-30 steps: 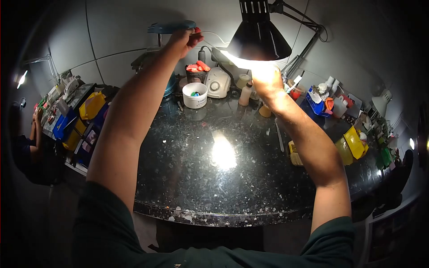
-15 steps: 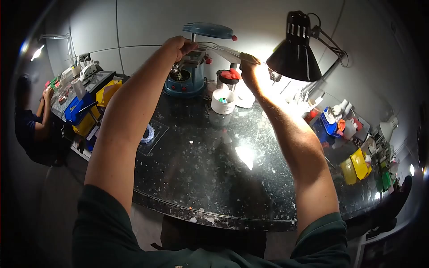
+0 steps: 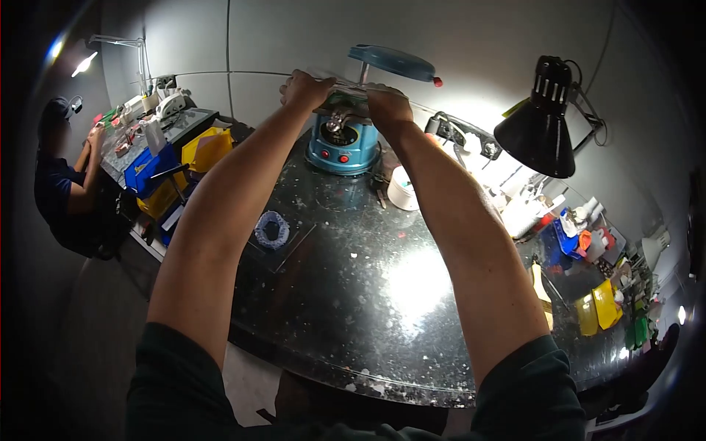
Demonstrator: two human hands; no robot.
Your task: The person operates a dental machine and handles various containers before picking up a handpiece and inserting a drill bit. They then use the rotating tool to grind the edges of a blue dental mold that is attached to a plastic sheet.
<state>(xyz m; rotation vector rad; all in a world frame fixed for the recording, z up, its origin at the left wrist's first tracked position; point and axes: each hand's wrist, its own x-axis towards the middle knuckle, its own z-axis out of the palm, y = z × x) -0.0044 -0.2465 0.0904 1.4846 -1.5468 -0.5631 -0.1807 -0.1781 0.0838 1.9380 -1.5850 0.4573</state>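
My left hand [image 3: 307, 91] and my right hand [image 3: 390, 106] are both raised at the back of the bench, level with the top of a blue vacuum forming machine [image 3: 343, 156]. Between them spans a thin clear plastic sheet [image 3: 348, 88], its edges pinched in the closed fingers; the fingertips are partly hidden. The sheet lies over or just above the machine's frame; contact cannot be made out. Above it, the machine's round blue top [image 3: 393, 63] hangs on a metal post. Red buttons and a round metal part show on the machine's front.
A white tub [image 3: 402, 189] stands beside my right forearm. On the dark bench [image 3: 353, 316] lies a pale blue ring-shaped piece [image 3: 271, 231]. A black lamp [image 3: 540, 136] leans in at right, near a brush [image 3: 542, 294] and yellow bins [image 3: 604, 305]. Another person [image 3: 70, 184] works at far left.
My right hand has moved left toward my left hand, bringing the clear sheet over the machine. The view has shifted, so the bench items appear farther right and lower.
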